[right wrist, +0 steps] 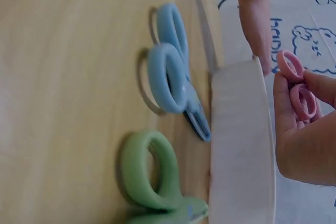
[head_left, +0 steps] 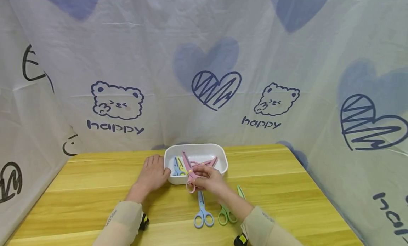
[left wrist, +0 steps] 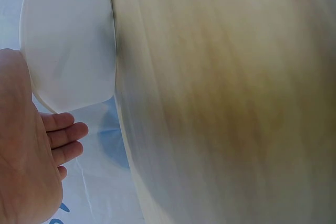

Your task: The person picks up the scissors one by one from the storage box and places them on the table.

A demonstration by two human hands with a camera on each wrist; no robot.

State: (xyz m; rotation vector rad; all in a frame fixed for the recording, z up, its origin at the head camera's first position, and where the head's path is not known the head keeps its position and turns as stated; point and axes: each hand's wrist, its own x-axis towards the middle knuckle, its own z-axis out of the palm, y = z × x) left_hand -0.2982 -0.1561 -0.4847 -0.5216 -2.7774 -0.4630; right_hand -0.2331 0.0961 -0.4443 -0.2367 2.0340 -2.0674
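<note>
Pink scissors (head_left: 186,162) are pinched in my right hand (head_left: 211,181) over the front rim of a white bin (head_left: 200,148). In the right wrist view, my right hand (right wrist: 310,135) grips these scissors (right wrist: 297,85) near their handle loops. Inside the bin lie another pink pair (head_left: 211,162), a blue pair (head_left: 176,166) and a yellow pair (head_left: 181,165), partly hidden by the held scissors and hand. My left hand (head_left: 154,173) rests beside the bin's left end, thumb at its rim. In the left wrist view, its fingers (left wrist: 65,137) are extended near the bin (left wrist: 73,40).
Blue scissors (head_left: 201,210) lie on the wooden table (head_left: 89,189) in front of the bin. Green scissors (head_left: 224,215) lie to their right, partly under my right forearm. A printed curtain (head_left: 165,62) hangs behind the table and along both sides.
</note>
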